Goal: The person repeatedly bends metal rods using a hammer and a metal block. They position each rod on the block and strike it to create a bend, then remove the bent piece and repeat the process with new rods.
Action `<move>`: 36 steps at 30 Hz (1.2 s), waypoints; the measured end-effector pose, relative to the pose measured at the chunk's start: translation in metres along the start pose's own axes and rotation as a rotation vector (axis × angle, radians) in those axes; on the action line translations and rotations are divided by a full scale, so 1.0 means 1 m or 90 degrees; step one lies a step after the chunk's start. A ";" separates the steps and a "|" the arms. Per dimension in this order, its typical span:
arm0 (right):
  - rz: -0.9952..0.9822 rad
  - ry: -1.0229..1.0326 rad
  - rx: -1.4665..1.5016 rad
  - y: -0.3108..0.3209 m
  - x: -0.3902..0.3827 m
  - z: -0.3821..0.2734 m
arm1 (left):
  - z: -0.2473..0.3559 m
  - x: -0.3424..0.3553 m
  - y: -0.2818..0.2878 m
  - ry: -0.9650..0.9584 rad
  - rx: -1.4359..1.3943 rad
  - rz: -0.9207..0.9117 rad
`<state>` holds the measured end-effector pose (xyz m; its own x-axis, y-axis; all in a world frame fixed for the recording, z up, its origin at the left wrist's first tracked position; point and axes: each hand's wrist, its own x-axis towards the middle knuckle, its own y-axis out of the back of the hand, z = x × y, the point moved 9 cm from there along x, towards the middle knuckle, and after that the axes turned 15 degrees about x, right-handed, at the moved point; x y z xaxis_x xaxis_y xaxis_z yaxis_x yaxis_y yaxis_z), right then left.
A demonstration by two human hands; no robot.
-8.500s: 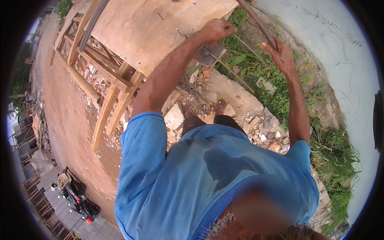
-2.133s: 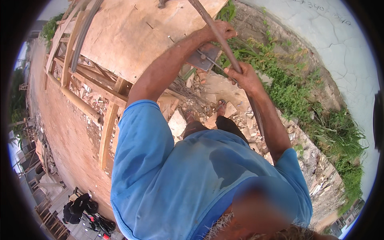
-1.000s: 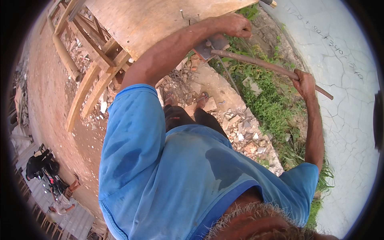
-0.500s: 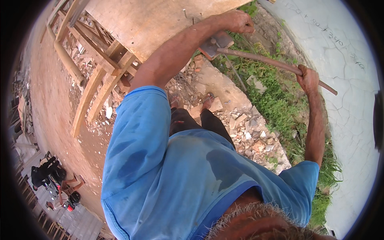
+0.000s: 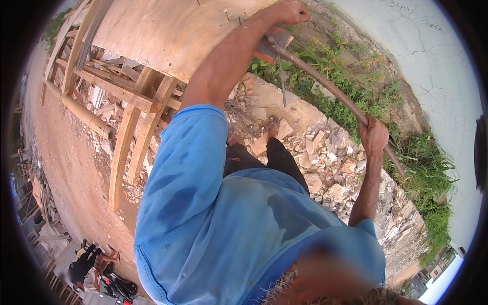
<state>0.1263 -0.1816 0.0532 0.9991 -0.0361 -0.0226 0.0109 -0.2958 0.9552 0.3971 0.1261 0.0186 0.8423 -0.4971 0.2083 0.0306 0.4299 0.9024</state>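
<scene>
My left hand [image 5: 292, 12] is curled at the plywood's edge; I cannot make out what it holds. Just below it, by the plywood sheet [image 5: 162, 35] with upright nails, is a small dark metal plate [image 5: 278, 34]. A thin steel rod [image 5: 282, 84] extends down from the plate. My right hand [image 5: 373, 133] grips a long rusty metal pipe [image 5: 330, 86] near its lower end; the pipe's far end meets the plate, close to a round pin.
Wooden framing [image 5: 122, 152] and a bamboo pole [image 5: 96, 122] stand at left beside a dirt path [image 5: 66, 173]. Broken rubble [image 5: 325, 162] surrounds my feet. Weeds [image 5: 427, 168] line a cracked pale wall [image 5: 447, 101]. At lower left, people [image 5: 81, 267] are by a motorcycle [image 5: 119, 287].
My right hand and the pipe's near end have swung down toward my body, while the pipe's far end stays at the plate. My left hand appears higher in view, as the view has also shifted.
</scene>
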 end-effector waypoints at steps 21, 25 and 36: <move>0.071 -0.351 0.031 -0.024 -0.150 -0.095 | -0.014 0.060 -0.037 -0.079 0.087 0.063; 0.117 -0.352 0.007 -0.027 -0.163 -0.112 | -0.003 0.057 -0.032 -0.142 0.123 0.105; 0.136 -0.420 0.032 -0.037 -0.186 -0.140 | 0.004 0.041 -0.010 -0.110 0.001 0.042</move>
<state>-0.0543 -0.0308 0.0636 0.7454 -0.6662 -0.0249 -0.2017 -0.2610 0.9440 0.4294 0.0982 0.0197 0.7371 -0.5901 0.3293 -0.0229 0.4652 0.8849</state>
